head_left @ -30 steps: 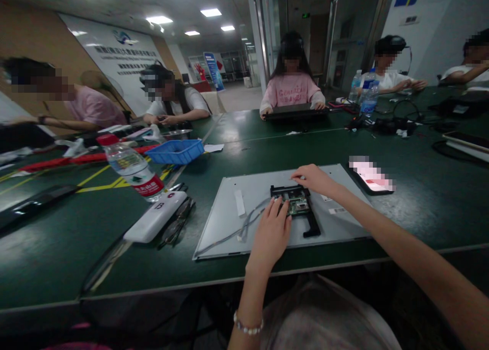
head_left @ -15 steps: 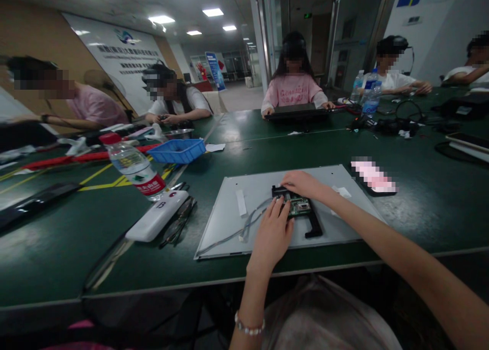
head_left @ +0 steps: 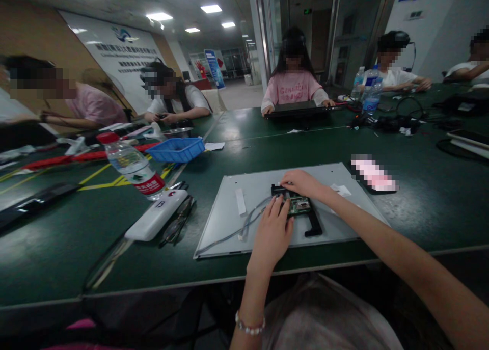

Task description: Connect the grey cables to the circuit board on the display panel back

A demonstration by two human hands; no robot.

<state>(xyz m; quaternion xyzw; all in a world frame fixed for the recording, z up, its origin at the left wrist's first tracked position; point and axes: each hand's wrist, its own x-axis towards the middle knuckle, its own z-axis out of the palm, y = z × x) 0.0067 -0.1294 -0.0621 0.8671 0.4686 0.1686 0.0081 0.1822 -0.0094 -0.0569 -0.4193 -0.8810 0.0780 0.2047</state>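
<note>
A flat grey panel (head_left: 219, 215) lies in front of me, with a black plastic bracket (head_left: 315, 225) and a green circuit board (head_left: 296, 206) on it. My left hand (head_left: 273, 230) rests over the board's left side, fingers stretched out and tips touching it. At the bracket's far edge, the bent fingers of my right hand (head_left: 300, 181) close on the black plastic; the fingertips are partly hidden. A grey cable (head_left: 229, 238) runs from under my left hand to the panel's near left corner. A white strip (head_left: 240, 202) is on the panel.
Left of the panel are a white power bank (head_left: 156, 217), glasses (head_left: 178, 222), a water bottle (head_left: 133, 164) and a blue tray (head_left: 178, 150). A phone (head_left: 374, 174) lies to the right. Several people sit around the green table (head_left: 244, 146), one (head_left: 294, 90) opposite me.
The view has shifted very slightly. Both hands keep nearly the same place on the bracket and board.
</note>
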